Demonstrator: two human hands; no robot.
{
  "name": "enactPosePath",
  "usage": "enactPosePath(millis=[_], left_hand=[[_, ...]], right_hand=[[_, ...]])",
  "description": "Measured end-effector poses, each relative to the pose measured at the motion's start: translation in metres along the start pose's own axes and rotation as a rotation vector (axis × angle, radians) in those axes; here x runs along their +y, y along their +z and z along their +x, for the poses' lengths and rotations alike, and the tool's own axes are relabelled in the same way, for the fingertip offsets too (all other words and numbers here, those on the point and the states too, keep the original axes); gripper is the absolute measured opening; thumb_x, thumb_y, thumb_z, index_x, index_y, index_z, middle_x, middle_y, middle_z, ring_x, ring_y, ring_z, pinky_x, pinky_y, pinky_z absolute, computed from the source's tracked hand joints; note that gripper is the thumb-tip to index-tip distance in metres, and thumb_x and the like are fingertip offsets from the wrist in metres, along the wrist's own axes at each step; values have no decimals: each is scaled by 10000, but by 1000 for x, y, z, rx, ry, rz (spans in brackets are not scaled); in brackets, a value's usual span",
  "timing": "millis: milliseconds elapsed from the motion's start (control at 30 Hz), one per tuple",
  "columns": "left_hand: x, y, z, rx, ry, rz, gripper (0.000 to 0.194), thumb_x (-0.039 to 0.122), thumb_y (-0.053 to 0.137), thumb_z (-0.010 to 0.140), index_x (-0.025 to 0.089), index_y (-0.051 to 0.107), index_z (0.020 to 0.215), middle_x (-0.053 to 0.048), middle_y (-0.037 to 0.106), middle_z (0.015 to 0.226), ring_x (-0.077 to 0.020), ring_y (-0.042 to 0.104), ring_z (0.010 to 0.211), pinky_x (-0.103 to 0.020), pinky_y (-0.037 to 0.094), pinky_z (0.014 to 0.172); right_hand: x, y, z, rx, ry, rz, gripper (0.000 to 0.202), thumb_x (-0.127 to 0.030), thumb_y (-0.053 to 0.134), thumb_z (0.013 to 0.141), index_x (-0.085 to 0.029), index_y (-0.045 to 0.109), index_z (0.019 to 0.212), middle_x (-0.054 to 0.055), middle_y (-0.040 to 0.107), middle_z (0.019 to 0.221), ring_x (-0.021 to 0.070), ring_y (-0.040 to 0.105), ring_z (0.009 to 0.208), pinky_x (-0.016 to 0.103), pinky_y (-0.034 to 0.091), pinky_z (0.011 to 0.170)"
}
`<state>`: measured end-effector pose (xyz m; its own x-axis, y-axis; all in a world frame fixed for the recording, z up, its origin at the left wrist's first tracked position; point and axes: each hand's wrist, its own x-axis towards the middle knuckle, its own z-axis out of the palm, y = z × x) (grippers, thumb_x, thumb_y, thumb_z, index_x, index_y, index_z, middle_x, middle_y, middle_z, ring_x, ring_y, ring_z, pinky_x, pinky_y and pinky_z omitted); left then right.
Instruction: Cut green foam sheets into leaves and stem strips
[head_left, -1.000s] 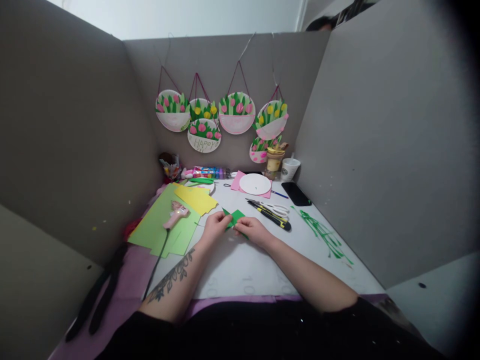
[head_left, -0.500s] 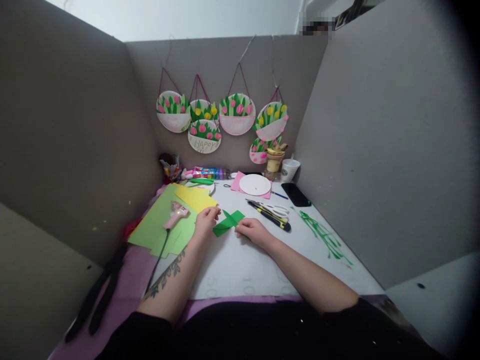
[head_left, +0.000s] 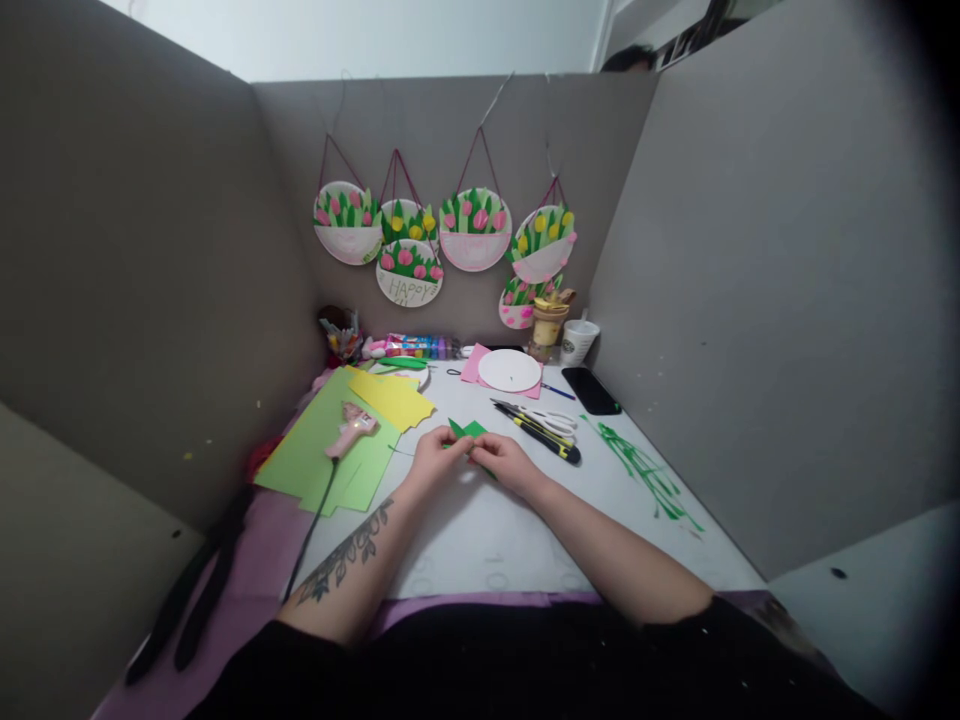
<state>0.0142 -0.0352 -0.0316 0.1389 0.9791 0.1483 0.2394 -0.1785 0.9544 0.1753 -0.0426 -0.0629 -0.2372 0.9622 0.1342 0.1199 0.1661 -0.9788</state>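
In the head view my left hand (head_left: 441, 455) and my right hand (head_left: 502, 460) meet over the middle of the table, thumbs and fingertips pinched together. Both are closed on a narrow green paper leaf (head_left: 455, 428), whose pointed tip sticks up past the left fingers. Most of the leaf is hidden by my fingers. A wider green paper piece (head_left: 475, 428) shows just behind the hands, largely covered by them; I cannot tell whether it touches them.
Left lie green sheets (head_left: 300, 470), yellow paper (head_left: 397, 400) and a pink glue gun (head_left: 352, 432). Right are a utility knife (head_left: 551, 442), white-handled scissors (head_left: 559, 420), a phone (head_left: 591, 390) and green scraps (head_left: 645, 470). A white paper plate (head_left: 510, 370) lies behind; decorated plates (head_left: 475, 250) hang on the partition.
My left hand has moved right and met my right hand at the green paper leaf. The right hand has barely shifted. The wider green piece is now mostly covered.
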Motion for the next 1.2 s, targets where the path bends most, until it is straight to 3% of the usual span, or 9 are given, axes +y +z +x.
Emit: enactPosePath(millis=[167, 367, 600, 733, 833, 933, 1067, 1200], left_hand=[[-11, -1, 7, -8, -73, -150, 347, 424, 704, 665, 171, 492, 559, 41, 457, 506, -90, 401, 498, -230, 281, 486], [-23, -11, 20, 151, -282, -430, 405, 474, 724, 642, 189, 436, 626, 69, 421, 523, -66, 386, 444, -212, 283, 447], [-25, -10, 24, 206, -298, -451, 454, 497, 738, 616, 196, 398, 616, 68, 410, 550, -63, 382, 464, -212, 291, 452], [-26, -18, 28, 306, -295, -414, 446, 519, 703, 648, 206, 388, 606, 79, 348, 511, -70, 323, 448, -223, 241, 438], [-22, -26, 28, 359, -166, -183, 431, 501, 682, 684, 202, 400, 555, 68, 334, 491, -83, 307, 469, -238, 236, 469], [-15, -24, 20, 334, 105, 60, 368, 402, 700, 699, 190, 452, 529, 37, 414, 539, -117, 400, 559, -248, 312, 549], [-9, -8, 5, 129, 414, 230, 202, 289, 654, 772, 188, 574, 616, -5, 531, 688, -145, 505, 704, -260, 397, 672], [-8, -1, -3, -24, 539, 285, 64, 218, 612, 820, 195, 667, 796, -27, 579, 812, -143, 552, 767, -263, 442, 711]], right_hand=[[-4, -1, -1, 23, -18, -39, 193, -362, 600, 781, -177, 625, 732, -8, 609, 694, 149, 528, 678, 266, 400, 650], [-1, -4, 1, 71, -8, 48, 210, -392, 601, 785, -189, 605, 732, 3, 635, 713, 150, 548, 686, 277, 422, 679], [1, -6, 2, 84, 0, 99, 223, -409, 581, 805, -198, 583, 733, 7, 630, 714, 150, 551, 683, 272, 451, 641], [1, -11, 4, 134, 8, 93, 222, -412, 575, 805, -205, 577, 725, 12, 628, 712, 155, 546, 676, 279, 460, 627], [2, -13, 4, 187, -24, 56, 220, -409, 587, 794, -200, 575, 724, 7, 606, 687, 151, 536, 669, 278, 459, 632], [2, -8, 2, 188, -47, 31, 192, -379, 598, 787, -202, 603, 862, -20, 568, 640, 138, 520, 602, 270, 455, 592], [1, 4, -3, 108, -80, 28, 299, -321, 573, 807, -211, 589, 1084, -17, 619, 701, 134, 571, 572, 270, 488, 575], [1, 6, -5, 115, -205, -48, 207, -266, 536, 830, -200, 649, 991, 14, 683, 831, 146, 639, 674, 285, 526, 669]])
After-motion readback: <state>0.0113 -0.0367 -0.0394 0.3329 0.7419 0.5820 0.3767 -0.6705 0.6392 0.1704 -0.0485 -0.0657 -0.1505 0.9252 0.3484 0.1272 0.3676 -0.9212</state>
